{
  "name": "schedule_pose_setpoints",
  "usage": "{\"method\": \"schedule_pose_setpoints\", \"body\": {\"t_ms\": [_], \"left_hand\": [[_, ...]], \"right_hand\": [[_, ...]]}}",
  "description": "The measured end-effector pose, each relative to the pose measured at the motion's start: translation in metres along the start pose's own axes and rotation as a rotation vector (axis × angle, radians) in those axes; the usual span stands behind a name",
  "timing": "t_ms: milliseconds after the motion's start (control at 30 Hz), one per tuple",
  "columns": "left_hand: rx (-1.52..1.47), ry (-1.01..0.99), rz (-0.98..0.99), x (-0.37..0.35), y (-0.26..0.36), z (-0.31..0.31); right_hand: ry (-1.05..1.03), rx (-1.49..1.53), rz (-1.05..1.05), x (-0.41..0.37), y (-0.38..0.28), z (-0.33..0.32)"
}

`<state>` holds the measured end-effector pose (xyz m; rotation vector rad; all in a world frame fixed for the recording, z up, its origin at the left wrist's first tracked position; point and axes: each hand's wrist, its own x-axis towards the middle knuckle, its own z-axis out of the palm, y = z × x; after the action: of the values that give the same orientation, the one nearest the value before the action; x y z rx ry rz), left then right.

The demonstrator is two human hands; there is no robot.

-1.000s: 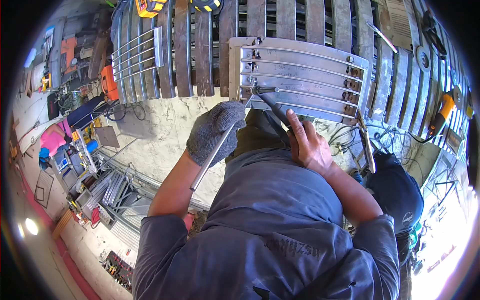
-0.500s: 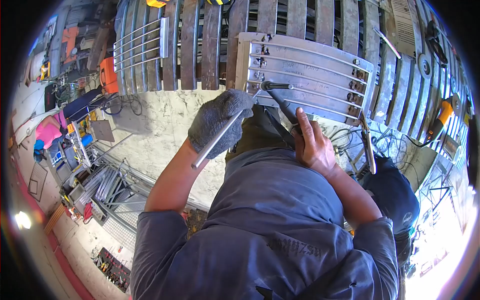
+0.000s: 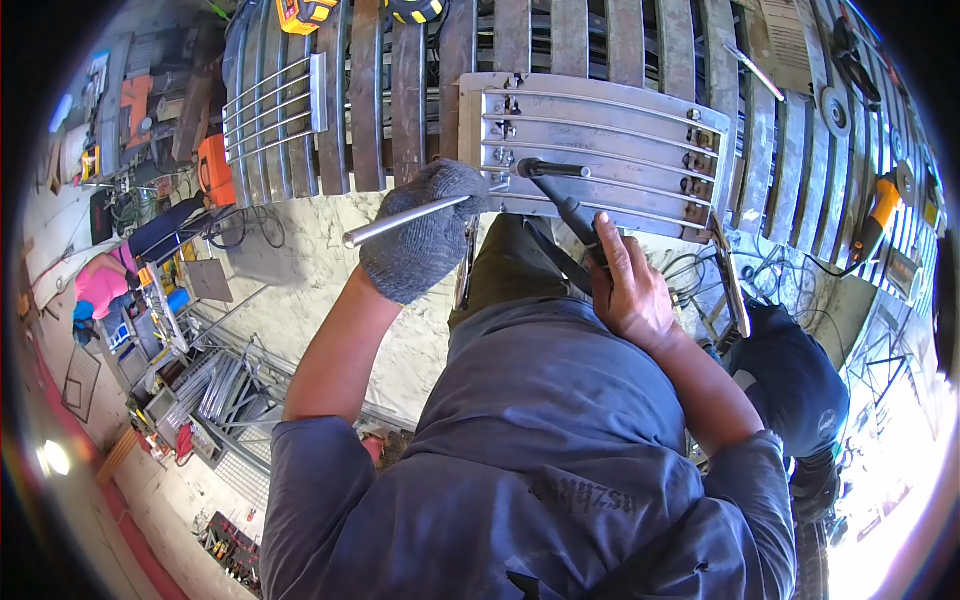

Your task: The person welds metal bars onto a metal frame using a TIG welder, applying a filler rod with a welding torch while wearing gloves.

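My left hand (image 3: 420, 235), in a dark grey knitted glove, is closed round a thin metal rod (image 3: 405, 219), whose near end points down and left. Bare, my right hand (image 3: 628, 285) grips a black welding torch (image 3: 568, 208), with the index finger stretched along its handle. The torch head lies over the lower left part of a metal plate (image 3: 470, 120). Several parallel rods (image 3: 600, 128) run across this plate within a frame, with dark marks near their ends. The tip by my glove is too small to make out clearly.
A slatted metal bench (image 3: 409, 110) bears a smaller rod grille (image 3: 318, 95), a yellow tape measure (image 3: 305, 12), a grinding disc (image 3: 835, 112) and an orange grinder (image 3: 880, 215). Clamp-like pliers (image 3: 732, 280) hang at the plate's right corner. Two people (image 3: 100, 285) (image 3: 795, 385) are nearby, left and right.
My left hand has shifted slightly left, and its rod has swung from steep to nearly level. The plate and bench appear a little further left in view. The right hand keeps its grip.
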<state>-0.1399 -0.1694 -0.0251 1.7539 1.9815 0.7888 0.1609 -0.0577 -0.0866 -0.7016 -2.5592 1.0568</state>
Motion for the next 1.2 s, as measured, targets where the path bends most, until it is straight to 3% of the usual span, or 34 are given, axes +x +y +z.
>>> {"method": "schedule_pose_setpoints", "body": {"t_ms": [467, 633, 833, 1200], "left_hand": [[0.069, -0.028, 0.027, 0.000, 0.001, 0.004], [0.037, -0.073, -0.080, 0.006, 0.008, 0.000], [0.057, -0.036, -0.050, 0.001, 0.008, 0.004], [0.028, 0.005, -0.001, -0.004, 0.010, 0.003]], "right_hand": [[-0.036, -0.020, 0.032, -0.006, 0.004, -0.003], [-0.040, 0.011, 0.025, -0.003, 0.003, -0.004], [-0.145, -0.008, 0.096, -0.005, 0.001, 0.000], [-0.135, 0.004, 0.034, -0.002, 0.001, 0.011]]}}
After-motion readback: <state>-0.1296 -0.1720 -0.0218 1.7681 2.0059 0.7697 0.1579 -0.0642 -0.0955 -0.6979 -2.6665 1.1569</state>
